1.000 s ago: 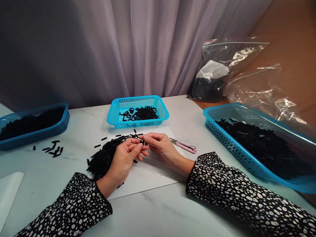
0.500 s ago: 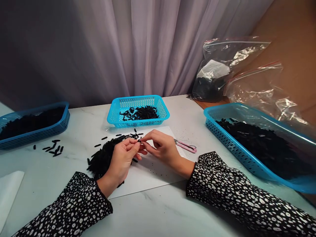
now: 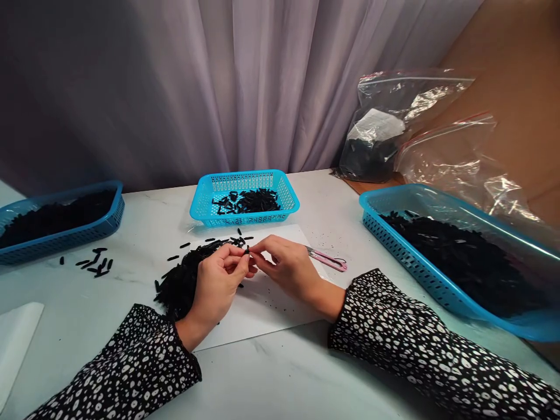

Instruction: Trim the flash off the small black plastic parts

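Note:
Between my fingertips is a small black elongated piece [image 3: 246, 251], partly covered by the fingers. My left hand [image 3: 219, 283] pinches it from the left, thumb against the fingers. My right hand [image 3: 286, 267] is closed too, its thumb and fingertip meeting at the piece's right side. Under and beside my left hand lies a pile of similar black pieces [image 3: 180, 286] on a white sheet [image 3: 262, 315]. Pink-handled snips [image 3: 328, 260] rest just past my right hand, their tip partly hidden by it. Tiny dark specks dot the sheet below my right hand.
A light blue basket [image 3: 205, 217] with black pieces stands behind the sheet. Fuller baskets flank it: a blue one [image 3: 114, 211] at left, a larger one [image 3: 394, 265] at right. Loose pieces [image 3: 101, 267] lie at left. Clear zip bags [image 3: 376, 140] lean at back right.
My fingertips have shifted slightly around the black piece, and more of it now sticks up between them. The baskets and snips stay where they were.

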`<state>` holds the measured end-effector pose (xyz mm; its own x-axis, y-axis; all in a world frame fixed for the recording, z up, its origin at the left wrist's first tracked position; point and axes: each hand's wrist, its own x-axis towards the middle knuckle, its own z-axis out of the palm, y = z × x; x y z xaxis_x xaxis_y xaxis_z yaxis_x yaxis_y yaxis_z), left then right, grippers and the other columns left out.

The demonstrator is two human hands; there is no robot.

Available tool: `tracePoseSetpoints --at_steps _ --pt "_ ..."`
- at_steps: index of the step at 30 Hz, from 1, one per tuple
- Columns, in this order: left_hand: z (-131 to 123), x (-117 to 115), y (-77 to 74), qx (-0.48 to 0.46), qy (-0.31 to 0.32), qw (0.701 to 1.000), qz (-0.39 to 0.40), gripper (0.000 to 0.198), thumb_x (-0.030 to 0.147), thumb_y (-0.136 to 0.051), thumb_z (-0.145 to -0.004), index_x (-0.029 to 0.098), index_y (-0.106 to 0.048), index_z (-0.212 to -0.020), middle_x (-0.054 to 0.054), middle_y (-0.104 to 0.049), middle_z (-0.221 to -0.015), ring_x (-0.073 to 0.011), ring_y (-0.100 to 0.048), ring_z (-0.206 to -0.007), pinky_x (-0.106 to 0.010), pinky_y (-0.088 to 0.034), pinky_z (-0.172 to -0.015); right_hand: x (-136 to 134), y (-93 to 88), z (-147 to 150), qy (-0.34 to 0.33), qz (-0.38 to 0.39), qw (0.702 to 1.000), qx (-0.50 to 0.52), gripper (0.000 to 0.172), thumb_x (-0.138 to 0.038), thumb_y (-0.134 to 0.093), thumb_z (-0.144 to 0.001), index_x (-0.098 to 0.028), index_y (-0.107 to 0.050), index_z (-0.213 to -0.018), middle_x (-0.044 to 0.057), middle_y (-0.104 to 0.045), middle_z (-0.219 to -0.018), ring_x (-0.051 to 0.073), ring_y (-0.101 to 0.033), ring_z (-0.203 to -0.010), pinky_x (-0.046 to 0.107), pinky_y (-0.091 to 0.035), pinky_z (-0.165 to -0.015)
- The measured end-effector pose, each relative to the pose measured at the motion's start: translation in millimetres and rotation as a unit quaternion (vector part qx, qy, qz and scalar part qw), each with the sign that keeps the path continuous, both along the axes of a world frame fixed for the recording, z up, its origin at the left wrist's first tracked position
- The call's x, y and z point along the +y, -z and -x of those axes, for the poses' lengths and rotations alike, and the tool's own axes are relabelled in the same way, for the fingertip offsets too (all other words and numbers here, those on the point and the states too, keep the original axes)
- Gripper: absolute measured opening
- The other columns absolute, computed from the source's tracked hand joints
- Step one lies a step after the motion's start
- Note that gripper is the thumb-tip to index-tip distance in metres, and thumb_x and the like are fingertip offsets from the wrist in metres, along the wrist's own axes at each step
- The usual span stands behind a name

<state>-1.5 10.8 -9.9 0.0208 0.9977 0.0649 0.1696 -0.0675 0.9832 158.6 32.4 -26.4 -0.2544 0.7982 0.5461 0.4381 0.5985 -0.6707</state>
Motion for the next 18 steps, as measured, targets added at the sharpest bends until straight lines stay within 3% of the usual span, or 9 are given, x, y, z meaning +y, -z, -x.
tracePoseSetpoints --at_steps 5,9,18 --pt "1.0 -1.6 -2.1 0.075 0.000 0.996 -0.037 0.015 0.032 -0.067 -0.083 0.019 -0.064 -0.077 -0.001 -0.074 -0.066 -0.0163 -0.070 -0.060 -0.023 -0.051 -0.057 -1.1 -1.2 1.2 0.009 -0.024 0.999 -0.036 0.013 -0.017 -0.058 -0.088 -0.021 -0.062 -0.076 0.005 -0.067 -0.074 0.016 -0.058 -0.065 0.029 -0.042 -0.060" --pt "0.1 -0.5 -3.7 0.071 0.014 0.997 -0.024 0.015 0.032 -0.066 -0.083 0.019 -0.062 -0.076 0.000 -0.074 -0.064 -0.0158 -0.069 -0.059 -0.023 -0.050 -0.057 -1.5 -1.8 1.5 0.016 -0.045 0.997 -0.060 0.012 -0.017 -0.057 -0.085 -0.020 -0.060 -0.074 0.005 -0.064 -0.073 0.014 -0.051 -0.060 0.028 -0.037 -0.054" --pt "0.4 3.7 -2.9 -0.071 0.016 0.996 0.055 0.025 0.038 -0.074 -0.078 0.018 -0.059 -0.076 -0.007 -0.079 -0.074 -0.0177 -0.072 -0.061 -0.029 -0.057 -0.065 5.6 -3.1 0.9 0.028 0.083 0.988 0.125 0.010 -0.020 -0.060 -0.081 -0.021 -0.060 -0.072 -0.001 -0.061 -0.065 0.012 -0.044 -0.053 0.028 -0.035 -0.053"
